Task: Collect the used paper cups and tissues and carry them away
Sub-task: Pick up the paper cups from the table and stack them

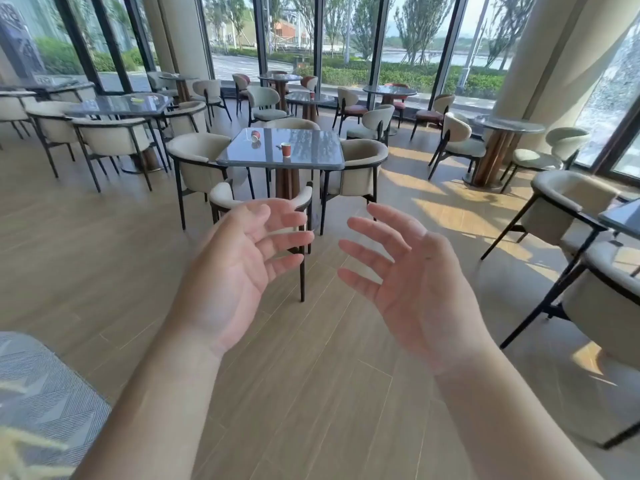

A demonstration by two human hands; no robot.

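Both hands up in front of the person, palms facing each other, nothing in either. Left hand point(239, 268): fingers spread and straight-ish, slightly blurred at the tips. Right hand point(412, 271): fingers spread, relaxed. The two are near each other but not touching; bare forearms run in from 6 o'clock.

Task items are on the square glass-top table point(304, 157) at 12 o'clock, well beyond the hands. Upright paper cup point(285, 149), orange-red with a pale rim, sits near the table's middle, toward the near edge. Small whitish scrap just beside it on its 9 o'clock side, too small to tell whether it is a tissue. Second cup point(255, 135), same colour, at 10 o'clock from the first, close to the table's far-left corner; looks tipped, hard to tell against its reflection in the glass.

Cream chairs on all four sides of that table. Near chair point(221, 195) is partly hidden behind the left hand's fingers.

Another small red cup point(312, 95) on a farther round table at 12 o'clock, detail too small to make out.

Surroundings: wood-plank floor point(311, 393), grey patterned rug point(45, 382) at 8 o'clock, more tables and chairs at 10 and 2 o'clock, full-height windows point(346, 36) along the back with trees and hedges outside. Sun patches on the floor at 2 o'clock.
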